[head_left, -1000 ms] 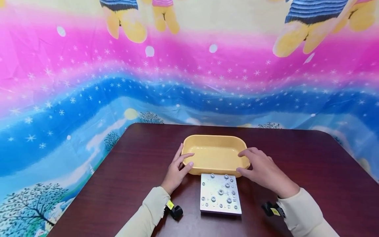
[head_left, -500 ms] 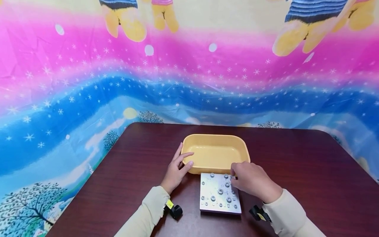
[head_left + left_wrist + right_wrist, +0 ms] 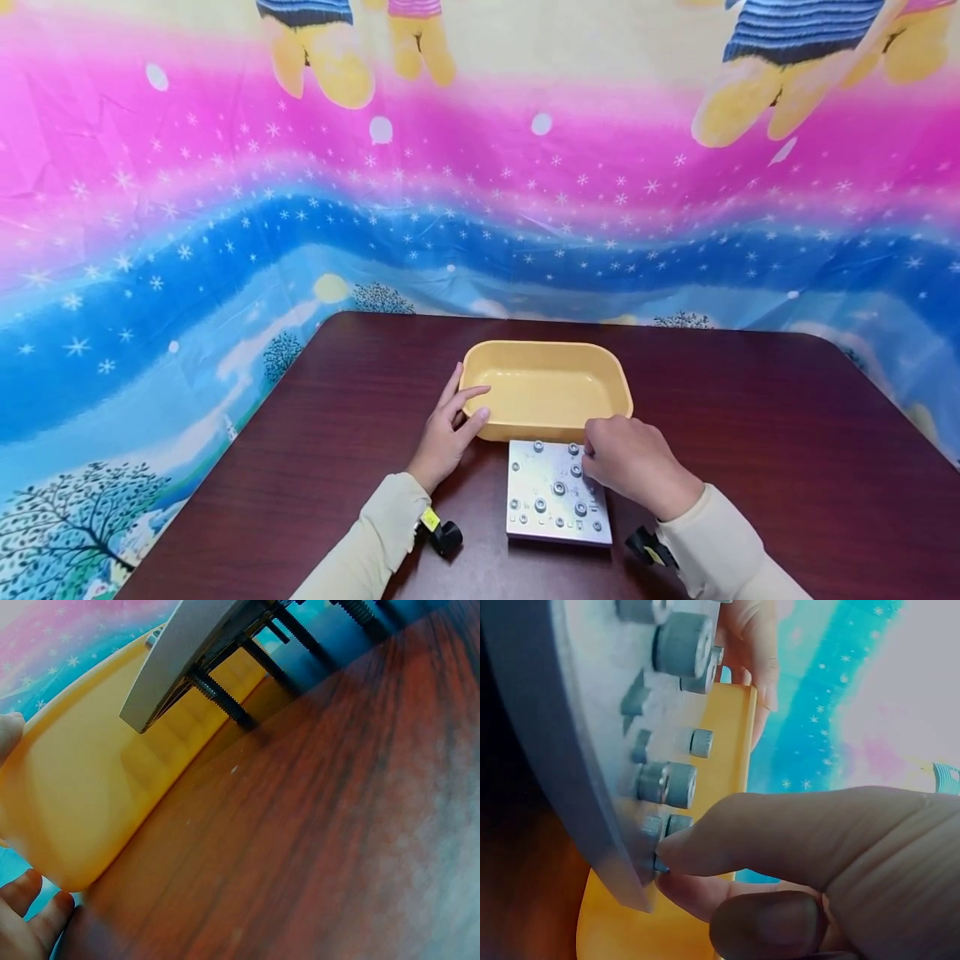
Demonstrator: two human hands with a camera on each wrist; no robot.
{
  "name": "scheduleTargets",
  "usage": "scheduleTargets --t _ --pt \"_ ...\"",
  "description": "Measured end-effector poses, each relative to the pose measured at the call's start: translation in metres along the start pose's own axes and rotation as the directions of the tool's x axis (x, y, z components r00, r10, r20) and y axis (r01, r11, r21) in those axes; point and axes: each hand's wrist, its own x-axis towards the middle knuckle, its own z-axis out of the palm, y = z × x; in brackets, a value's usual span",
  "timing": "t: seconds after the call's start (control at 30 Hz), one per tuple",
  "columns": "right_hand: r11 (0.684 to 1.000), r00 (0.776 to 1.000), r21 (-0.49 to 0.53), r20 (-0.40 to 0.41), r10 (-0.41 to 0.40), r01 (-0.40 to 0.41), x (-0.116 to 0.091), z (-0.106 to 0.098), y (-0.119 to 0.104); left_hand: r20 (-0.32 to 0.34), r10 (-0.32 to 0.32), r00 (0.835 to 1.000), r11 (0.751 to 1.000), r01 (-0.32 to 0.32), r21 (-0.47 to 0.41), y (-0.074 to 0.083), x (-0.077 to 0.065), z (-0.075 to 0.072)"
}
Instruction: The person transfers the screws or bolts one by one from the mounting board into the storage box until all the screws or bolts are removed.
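My left hand (image 3: 442, 437) holds the left end of a yellow plastic tub (image 3: 517, 432), thumb at the front rim and fingers over and beside the end. Just in front of the tub stands a square metal plate (image 3: 528, 483) studded with socket-head screws of several sizes. In the left wrist view, long threaded shanks (image 3: 217, 697) stick out below the plate. My right hand (image 3: 633, 462) is at the plate's far right corner. In the right wrist view, its thumb and index finger pinch a small socket-head screw (image 3: 679, 823) there; the fingertips partly cover it.
The tub's visible floor is bare. Everything stands on a dark red-brown wooden table (image 3: 360, 400) with rounded far corners. A colourful patterned cloth (image 3: 480, 183) hangs behind it. Black wrist cameras (image 3: 447, 537) project below both sleeves.
My right hand has left the tub's right end, come left and toward me to the plate's far right corner, and closed its fingers on a screw. My left hand stays at the tub.
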Motion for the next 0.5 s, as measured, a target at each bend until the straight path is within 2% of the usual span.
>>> scheduleTargets --t 0.2,0.5 --pt "1.0 1.0 0.008 0.011 0.0 0.0 0.0027 0.0018 0.0014 0.0 0.004 1.0 1.0 -0.004 0.006 -0.0011 0.0003 -0.0004" --pt "1.0 1.0 0.02 -0.015 0.0 0.001 0.0045 0.0035 0.0032 0.004 0.001 1.0 1.0 -0.001 0.008 -0.0011 0.0001 -0.0002"
